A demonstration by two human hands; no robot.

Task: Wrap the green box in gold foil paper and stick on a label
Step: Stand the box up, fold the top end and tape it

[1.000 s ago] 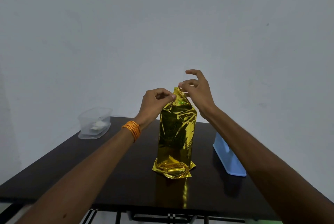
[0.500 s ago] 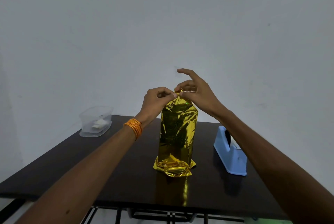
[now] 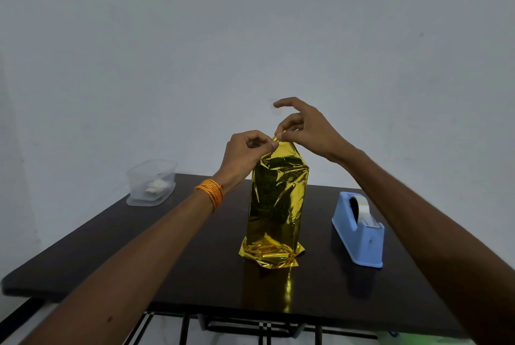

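1. Gold foil paper [image 3: 278,199]: formed a tall package that stood upright at the middle of the worktop [image 3: 167,247]. Its lower end lay crumpled and flared on the surface, and its upper end was drawn to a peak. What it wrapped was fully covered.
2. Left grip [image 3: 245,155]: thumb and forefinger pinched the foil's top edge on its left side; the other fingers were curled.
3. Right grip [image 3: 309,133]: thumb and one fingertip pinched the tip of the peak, just beside the left grip; the forefinger was raised clear.
4. Orange thread band [image 3: 210,194]: wound round the left wrist.
5. Worktop: dark and glossy; it mirrored the foil.
6. Blue tape dispenser [image 3: 359,236]: stood right of the package, apart from it, with a clear roll loaded.
7. Clear plastic container [image 3: 152,183]: stood at the far-left corner, well apart; it held something white that could not be identified.
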